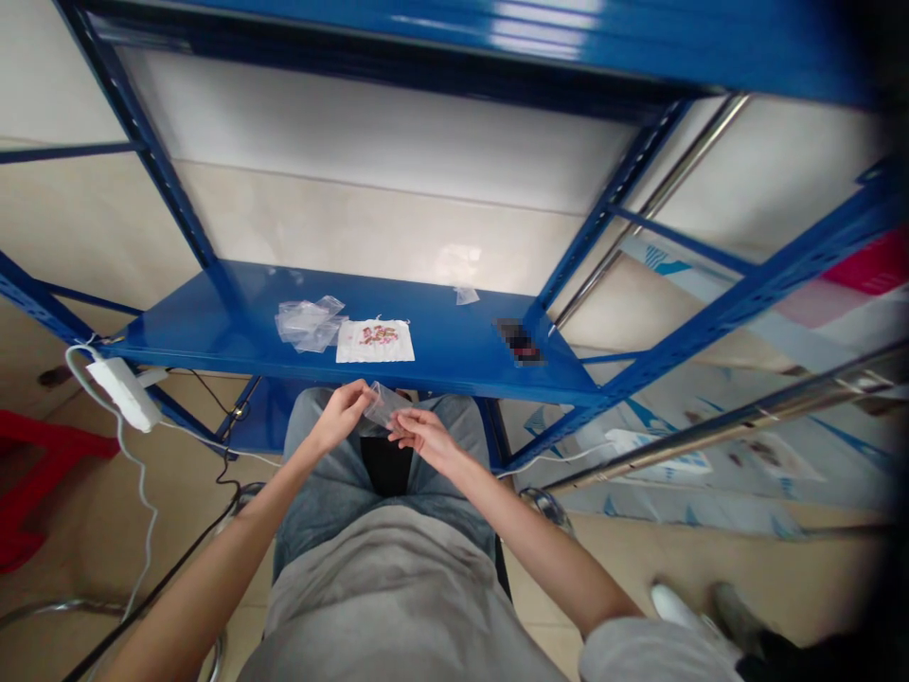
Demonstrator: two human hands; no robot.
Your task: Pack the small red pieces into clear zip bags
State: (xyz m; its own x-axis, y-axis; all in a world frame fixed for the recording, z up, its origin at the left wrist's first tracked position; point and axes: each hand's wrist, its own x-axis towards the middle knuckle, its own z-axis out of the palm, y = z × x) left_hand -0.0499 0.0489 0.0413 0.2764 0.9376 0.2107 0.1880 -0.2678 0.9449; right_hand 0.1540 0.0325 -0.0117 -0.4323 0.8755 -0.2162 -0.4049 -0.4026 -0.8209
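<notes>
Above my lap, a small clear plastic bag point(383, 404) is stretched between my two hands. My left hand point(346, 409) pinches its upper left side. At its lower right, my right hand point(424, 436) grips it with bent fingers. Just beyond, on the blue shelf point(447, 365), lies a white cloth pouch point(375, 352) with several small pink and reddish pieces point(379, 333) on top. To its left is a loose pile of clear plastic bags point(311, 324). Whether the bag in my hands contains anything is too small to tell.
One more clear bag point(466, 296) lies near the shelf's back edge, with a blurred-out dark object point(520, 342) to the right. A white power strip point(125, 393) hangs at the left post. A red stool point(43, 474) stands on the floor at left; another person's shoes point(686, 606) show lower right.
</notes>
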